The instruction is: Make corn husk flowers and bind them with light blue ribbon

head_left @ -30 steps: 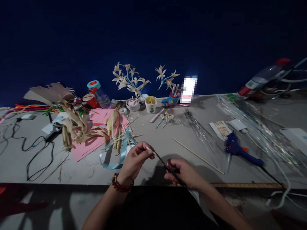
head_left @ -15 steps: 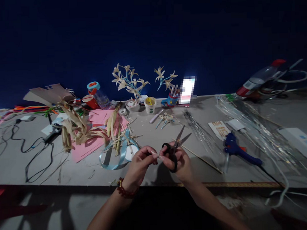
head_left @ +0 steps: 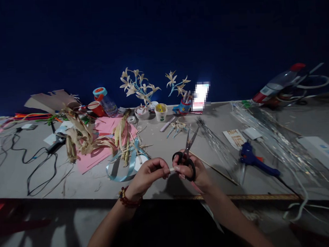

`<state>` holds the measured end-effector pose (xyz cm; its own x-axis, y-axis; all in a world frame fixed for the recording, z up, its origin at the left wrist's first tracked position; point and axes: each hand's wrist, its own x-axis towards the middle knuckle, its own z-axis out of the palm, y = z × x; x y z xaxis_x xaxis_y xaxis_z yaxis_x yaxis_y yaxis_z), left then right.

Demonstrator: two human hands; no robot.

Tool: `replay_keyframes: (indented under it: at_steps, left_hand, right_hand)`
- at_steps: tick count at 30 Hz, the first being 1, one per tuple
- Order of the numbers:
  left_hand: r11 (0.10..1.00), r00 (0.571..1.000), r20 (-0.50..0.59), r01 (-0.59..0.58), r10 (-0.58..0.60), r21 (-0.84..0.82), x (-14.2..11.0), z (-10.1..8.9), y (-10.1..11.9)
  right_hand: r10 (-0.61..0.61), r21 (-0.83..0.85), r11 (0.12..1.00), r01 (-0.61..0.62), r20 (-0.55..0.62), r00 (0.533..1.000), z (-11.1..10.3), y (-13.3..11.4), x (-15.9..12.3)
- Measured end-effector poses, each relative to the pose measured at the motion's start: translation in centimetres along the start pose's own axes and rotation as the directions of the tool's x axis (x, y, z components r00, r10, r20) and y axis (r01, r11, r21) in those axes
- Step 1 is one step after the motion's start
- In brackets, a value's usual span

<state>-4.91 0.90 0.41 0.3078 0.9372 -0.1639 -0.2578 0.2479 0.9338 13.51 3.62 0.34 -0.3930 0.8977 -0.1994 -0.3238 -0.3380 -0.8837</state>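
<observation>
Head view: The left hand (head_left: 152, 174) pinches one end of a thin pale strip (head_left: 172, 169) between thumb and fingertips. The right hand (head_left: 194, 173) grips black-handled scissors (head_left: 187, 151), blades parted and directed away from the body, its fingertips at the strip's other end. Both hands are positioned above the tabletop (head_left: 83, 185), near its front edge; a blue glue gun (head_left: 256, 160) lies to the right.

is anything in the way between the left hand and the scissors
Only a thin pale strip: it bridges the small gap between the fingertips of the left hand and the right hand, which holds the scissors. Nothing else visible stands between.
</observation>
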Motion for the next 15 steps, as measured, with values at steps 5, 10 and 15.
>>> replay_keyframes:
  at_steps: [5, 10, 15]
  left_hand:
    - [1.0, 1.0, 0.003, -0.012, 0.012, 0.028, -0.24, 0.46, -0.75]
    - [0.974, 0.984, -0.008, -0.173, 0.176, 0.144, -0.12, 0.6, -0.49]
    - [0.994, 0.994, -0.025, -0.103, 0.103, 0.031, -0.03, 0.73, -0.98]
  right_hand:
    - [-0.028, -0.064, 0.998, 0.027, -0.016, 0.999, -0.2, -0.01, 0.16]
    - [-0.02, -0.103, 0.994, 0.023, 0.031, 0.999, -0.32, -0.27, 0.29]
    - [-0.038, -0.131, 0.99, 0.042, 0.033, 0.999, -0.22, -0.14, 0.58]
